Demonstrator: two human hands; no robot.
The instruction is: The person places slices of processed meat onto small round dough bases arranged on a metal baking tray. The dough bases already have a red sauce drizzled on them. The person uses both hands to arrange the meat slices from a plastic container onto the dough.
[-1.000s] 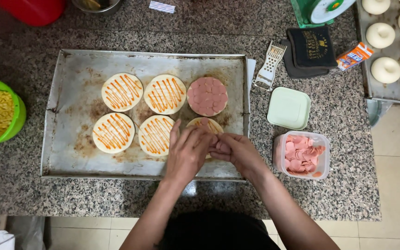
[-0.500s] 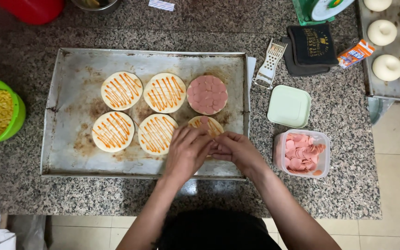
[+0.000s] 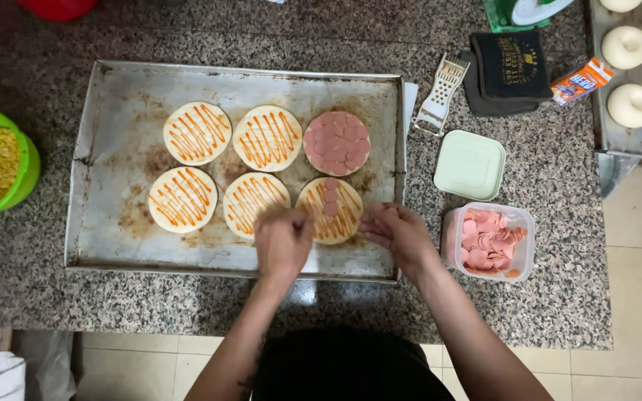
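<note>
Our hands have parted, uncovering three sausage slices (image 3: 331,196) on the near-right dough round (image 3: 330,211). The left hand (image 3: 284,241) hovers loosely curled; we cannot tell if it holds anything. The right hand (image 3: 397,234) appears to hold slices.

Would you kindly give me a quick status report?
Both hands, left hand and right hand, open over steel tray. Bottom-right sauced dough round has three sausage slices. Nothing obstructing.

left hand (image 3: 282,241) | right hand (image 3: 397,234) | beside sauced dough round (image 3: 329,210) | on tray (image 3: 113,245)
</note>
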